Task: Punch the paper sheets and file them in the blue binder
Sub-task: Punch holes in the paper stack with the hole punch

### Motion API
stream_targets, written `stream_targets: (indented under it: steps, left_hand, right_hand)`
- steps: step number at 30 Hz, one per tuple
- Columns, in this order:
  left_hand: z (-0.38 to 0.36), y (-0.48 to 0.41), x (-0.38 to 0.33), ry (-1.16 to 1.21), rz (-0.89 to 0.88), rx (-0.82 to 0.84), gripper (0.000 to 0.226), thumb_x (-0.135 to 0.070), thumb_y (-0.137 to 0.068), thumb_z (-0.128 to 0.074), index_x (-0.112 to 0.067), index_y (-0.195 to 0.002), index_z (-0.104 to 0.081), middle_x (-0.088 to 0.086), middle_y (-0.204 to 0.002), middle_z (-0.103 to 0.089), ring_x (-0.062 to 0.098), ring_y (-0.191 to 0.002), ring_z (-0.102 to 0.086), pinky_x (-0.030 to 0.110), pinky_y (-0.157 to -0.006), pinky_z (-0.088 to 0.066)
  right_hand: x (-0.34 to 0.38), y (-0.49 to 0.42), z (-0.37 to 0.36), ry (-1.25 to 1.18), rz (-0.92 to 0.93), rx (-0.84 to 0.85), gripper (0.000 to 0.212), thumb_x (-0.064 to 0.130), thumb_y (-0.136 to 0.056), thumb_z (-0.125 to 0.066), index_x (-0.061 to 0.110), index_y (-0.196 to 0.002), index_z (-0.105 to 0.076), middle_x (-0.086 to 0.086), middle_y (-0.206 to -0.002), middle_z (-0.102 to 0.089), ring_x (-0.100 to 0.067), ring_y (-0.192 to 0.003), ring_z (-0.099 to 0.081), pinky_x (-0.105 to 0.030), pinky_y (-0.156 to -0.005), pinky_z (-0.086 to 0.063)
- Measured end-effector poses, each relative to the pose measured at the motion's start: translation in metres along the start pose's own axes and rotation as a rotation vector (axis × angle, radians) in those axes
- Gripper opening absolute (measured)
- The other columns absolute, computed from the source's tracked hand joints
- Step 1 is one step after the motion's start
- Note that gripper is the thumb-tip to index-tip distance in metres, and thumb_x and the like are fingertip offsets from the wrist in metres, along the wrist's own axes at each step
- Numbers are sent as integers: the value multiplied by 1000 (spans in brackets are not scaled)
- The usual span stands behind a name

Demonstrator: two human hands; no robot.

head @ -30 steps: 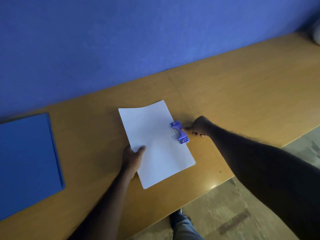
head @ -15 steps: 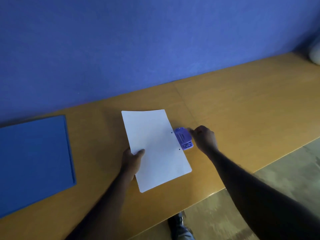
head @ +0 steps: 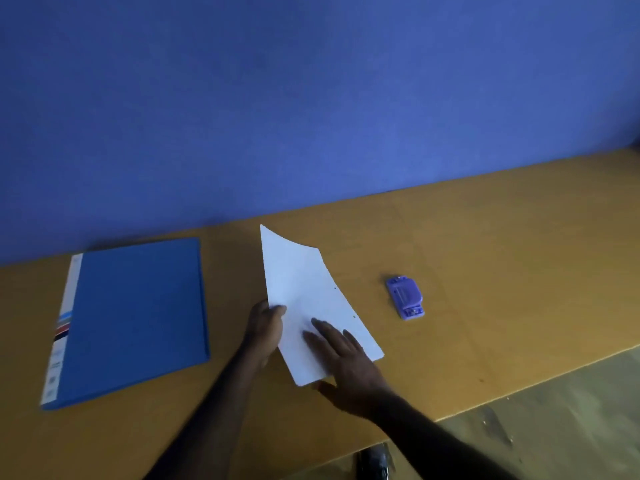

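Your left hand [head: 265, 329] gripped the paper sheets [head: 311, 306] at their left edge, thumb on top and fingers curled beneath, with the far end lifted and curling off the table [head: 485, 271]. Your right hand [head: 343, 362] lay open and flat on the near part of the sheets, fingers spread and pointing away from you, thumb just off the near corner; it was pressing, not gripping.

Two small holes showed along the sheets' right edge, just beyond your right fingertips, so the punching looked finished. The purple hole punch [head: 404, 298] sat free on the table, well off to the right of your right hand, touched by neither hand. The blue binder [head: 135, 317] lay closed and flat to the left of your left hand, near but not touching, its white labelled spine on the side away from you.

You seemed to be between steps: punching done, filing not begun. The next move would probably call for one hand to leave the sheets and open the binder's cover. Whatever clip waited inside could not be seen. The sheets would likely need turning so the punched edge met the spine side.
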State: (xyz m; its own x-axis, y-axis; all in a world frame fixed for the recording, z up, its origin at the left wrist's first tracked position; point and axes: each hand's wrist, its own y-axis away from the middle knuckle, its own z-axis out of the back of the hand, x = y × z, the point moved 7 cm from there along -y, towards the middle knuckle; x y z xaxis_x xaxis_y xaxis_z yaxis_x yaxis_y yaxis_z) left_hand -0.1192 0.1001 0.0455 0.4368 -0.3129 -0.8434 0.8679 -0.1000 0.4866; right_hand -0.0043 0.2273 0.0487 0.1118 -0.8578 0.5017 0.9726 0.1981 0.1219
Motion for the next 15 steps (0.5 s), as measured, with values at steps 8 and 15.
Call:
stream_targets:
  steps: [8,15]
  left_hand:
    - [-9,11,-17,455,27,184,68,-69,-88,-30,-17,-120,-61,2,-116,-66,24,-106,-64,45,-90,-52]
    - [-5,16,49,198,262,85,35,-28,-97,-53,-5,-72,-57,10,-66,-50,19,-57,-47,30,-63,-42]
  right_hand:
    - [-17,3,48,-358,-117,-632,47,-2,-88,-49,13,-132,-57,-5,-125,-67,-16,-104,-68,-27,-79,-57]
    - [-45,7,15,-1330,-628,-855,21,0,-96,-52,13,-109,-62,-14,-106,-70,-25,-90,-67,-41,-75,-54]
